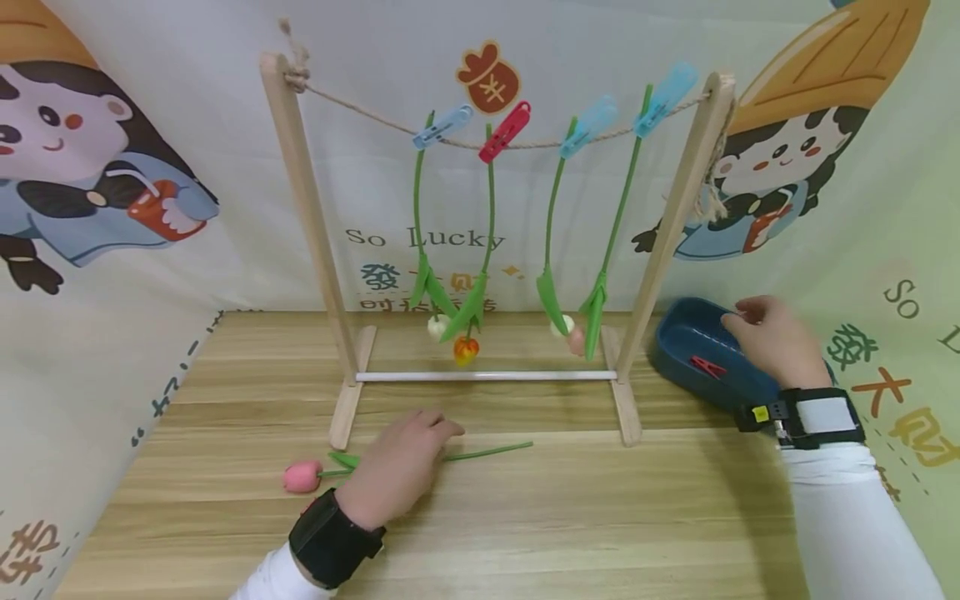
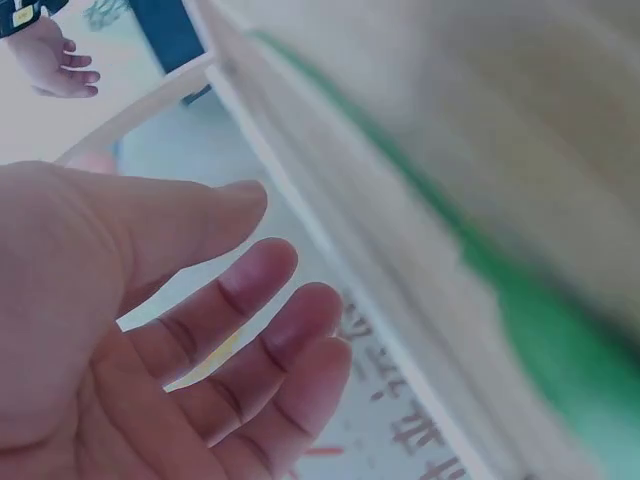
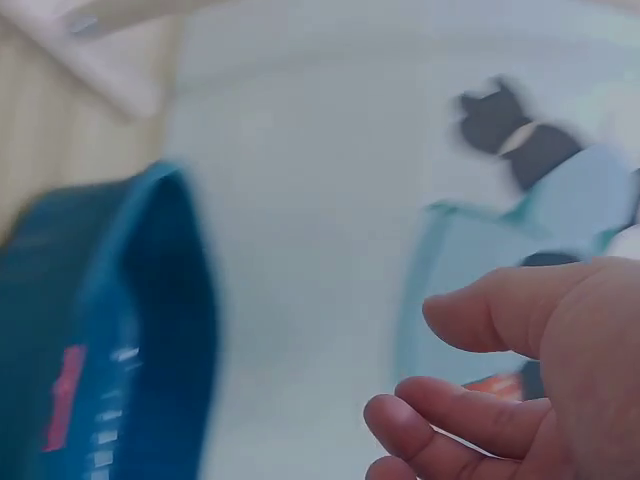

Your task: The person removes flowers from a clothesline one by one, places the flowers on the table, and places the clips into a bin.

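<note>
My left hand [image 1: 401, 467] is over the middle of a pink tulip [image 1: 302, 477] lying on the table; the green stem [image 1: 491, 452] shows past the fingers. In the left wrist view the fingers [image 2: 265, 275] are loosely bent, with nothing between them and the thumb. My right hand [image 1: 780, 337] hovers over the far right side of a dark blue bin [image 1: 678, 371], fingers relaxed and holding nothing. A red clothespin [image 1: 707, 367] lies inside the bin; the right wrist view also shows this red clothespin [image 3: 63, 398].
A wooden frame [image 1: 307, 192] with a sagging rope [image 1: 360, 110] and white crossbar [image 1: 487, 377] stands behind the left hand. Several tulips hang head down from it on blue clothespins [image 1: 442, 127] and a red clothespin [image 1: 505, 132]. A printed cloth [image 1: 390, 42] backs the table [image 1: 562, 517].
</note>
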`<state>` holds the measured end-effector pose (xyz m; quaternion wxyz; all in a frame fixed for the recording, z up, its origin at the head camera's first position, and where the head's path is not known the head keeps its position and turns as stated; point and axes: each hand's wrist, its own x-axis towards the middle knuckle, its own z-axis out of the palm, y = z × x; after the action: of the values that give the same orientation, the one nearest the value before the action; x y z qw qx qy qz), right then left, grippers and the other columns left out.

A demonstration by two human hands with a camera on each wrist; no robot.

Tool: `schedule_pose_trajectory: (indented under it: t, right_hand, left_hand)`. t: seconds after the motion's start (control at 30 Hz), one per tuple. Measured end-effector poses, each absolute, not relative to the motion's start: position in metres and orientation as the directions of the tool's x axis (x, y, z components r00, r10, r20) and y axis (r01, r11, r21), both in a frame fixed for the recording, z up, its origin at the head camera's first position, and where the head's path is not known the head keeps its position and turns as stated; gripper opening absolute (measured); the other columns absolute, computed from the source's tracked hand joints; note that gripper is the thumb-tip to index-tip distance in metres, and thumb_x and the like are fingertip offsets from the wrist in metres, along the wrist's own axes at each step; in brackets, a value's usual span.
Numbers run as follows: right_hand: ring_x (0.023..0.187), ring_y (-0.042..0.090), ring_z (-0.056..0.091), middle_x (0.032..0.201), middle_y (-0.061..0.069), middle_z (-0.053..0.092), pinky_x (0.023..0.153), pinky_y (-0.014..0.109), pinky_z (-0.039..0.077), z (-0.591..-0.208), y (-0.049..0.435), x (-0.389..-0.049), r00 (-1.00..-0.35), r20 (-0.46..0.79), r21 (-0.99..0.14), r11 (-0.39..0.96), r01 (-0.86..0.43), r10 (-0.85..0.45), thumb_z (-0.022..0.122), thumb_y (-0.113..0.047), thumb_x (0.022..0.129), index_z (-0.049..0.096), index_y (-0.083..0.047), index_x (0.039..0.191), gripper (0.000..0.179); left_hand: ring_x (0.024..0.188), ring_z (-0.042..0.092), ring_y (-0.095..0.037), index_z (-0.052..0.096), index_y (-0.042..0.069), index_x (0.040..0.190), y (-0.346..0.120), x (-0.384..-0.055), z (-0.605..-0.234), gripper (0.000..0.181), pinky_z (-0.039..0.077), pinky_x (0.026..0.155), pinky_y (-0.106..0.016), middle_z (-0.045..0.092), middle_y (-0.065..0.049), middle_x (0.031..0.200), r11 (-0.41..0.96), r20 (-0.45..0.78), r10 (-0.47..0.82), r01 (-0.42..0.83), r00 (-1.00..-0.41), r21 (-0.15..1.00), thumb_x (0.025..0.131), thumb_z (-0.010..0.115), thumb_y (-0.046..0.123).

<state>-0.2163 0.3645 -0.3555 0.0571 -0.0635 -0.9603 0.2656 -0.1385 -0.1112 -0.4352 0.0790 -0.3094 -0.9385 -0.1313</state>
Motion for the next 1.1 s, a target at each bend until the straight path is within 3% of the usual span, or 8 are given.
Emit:
schedule_pose_trajectory:
  t: [0.1,0.27,0.4,0.53,0.7,0.8,0.9,1.1]
  right_hand:
    - [0.103,0.045,0.051,0.125,0.031,0.052,0.076,0.053,0.047,-0.332,0.351,-0.212,-0.972,0.165,-0.538,0.841,0.052,0.166,0.044,-0.046,0.103,0.046,0.009,0.139,0.066]
    - [0.096,0.036,0.050,0.119,0.025,0.057,0.068,0.044,0.041,-0.294,0.328,-0.201,-0.934,0.321,-0.538,0.842,-0.043,0.158,0.047,-0.043,0.102,0.051,0.003,0.140,0.060]
    - [0.097,0.030,0.047,0.121,0.021,0.059,0.070,0.039,0.037,-0.267,0.309,-0.192,-0.893,0.424,-0.544,0.831,-0.118,0.150,0.050,-0.039,0.101,0.054,0.000,0.138,0.055]
    - [0.099,0.023,0.045,0.119,0.015,0.061,0.075,0.030,0.034,-0.242,0.288,-0.186,-0.823,0.548,-0.528,0.824,-0.205,0.147,0.054,-0.036,0.099,0.058,-0.003,0.136,0.050]
    - [0.092,0.015,0.046,0.113,0.011,0.064,0.072,0.021,0.033,-0.211,0.259,-0.181,-0.703,0.706,-0.445,0.827,-0.344,0.087,0.059,-0.030,0.095,0.065,-0.004,0.130,0.044]
    - [0.090,0.016,0.046,0.108,0.012,0.066,0.069,0.021,0.032,-0.193,0.238,-0.177,-0.626,0.780,-0.364,0.828,-0.425,0.022,0.060,-0.026,0.094,0.067,-0.002,0.124,0.039]
    - [0.091,0.018,0.046,0.104,0.014,0.066,0.075,0.025,0.032,-0.177,0.215,-0.173,-0.567,0.822,-0.295,0.815,-0.498,-0.048,0.062,-0.022,0.093,0.068,0.001,0.120,0.036]
    - [0.094,0.026,0.049,0.104,0.016,0.067,0.095,0.036,0.030,-0.152,0.177,-0.174,-0.459,0.865,-0.156,0.758,-0.633,-0.205,0.063,-0.019,0.093,0.068,0.002,0.118,0.033]
  left_hand:
    - [0.097,0.060,-0.018,0.070,0.011,0.117,-0.118,-0.141,-0.421,0.028,0.052,0.081,-0.033,0.060,0.000,0.102,0.765,0.254,0.545,0.598,-0.799,0.240,0.090,0.067,0.003]
    - [0.091,0.059,-0.016,0.069,0.010,0.116,-0.131,-0.149,-0.396,0.027,0.052,0.075,-0.031,0.061,-0.001,0.102,0.744,0.401,0.506,0.621,-0.764,0.246,0.089,0.071,0.009]
    - [0.087,0.057,-0.017,0.069,0.007,0.117,-0.140,-0.155,-0.376,0.028,0.050,0.071,-0.032,0.061,-0.002,0.103,0.718,0.512,0.455,0.640,-0.728,0.272,0.090,0.072,0.013]
    - [0.094,0.055,-0.020,0.066,0.006,0.122,-0.146,-0.162,-0.359,0.031,0.049,0.077,-0.033,0.059,-0.003,0.107,0.676,0.587,0.404,0.661,-0.702,0.326,0.091,0.070,0.011]
    - [0.101,0.054,-0.022,0.058,0.003,0.133,-0.148,-0.169,-0.343,0.042,0.048,0.085,-0.035,0.059,-0.006,0.116,0.636,0.685,0.330,0.689,-0.650,0.348,0.092,0.068,0.009]
    - [0.105,0.054,-0.024,0.052,0.001,0.138,-0.145,-0.173,-0.333,0.050,0.048,0.087,-0.039,0.058,-0.010,0.120,0.608,0.739,0.275,0.706,-0.615,0.362,0.092,0.069,0.007]
    - [0.110,0.054,-0.026,0.049,0.001,0.142,-0.141,-0.178,-0.323,0.054,0.048,0.088,-0.042,0.057,-0.012,0.122,0.573,0.770,0.211,0.715,-0.602,0.401,0.092,0.068,0.005]
    - [0.121,0.052,-0.027,0.044,0.003,0.146,-0.131,-0.183,-0.305,0.056,0.047,0.096,-0.042,0.053,-0.011,0.136,0.481,0.759,0.102,0.700,-0.643,0.528,0.095,0.065,0.007]
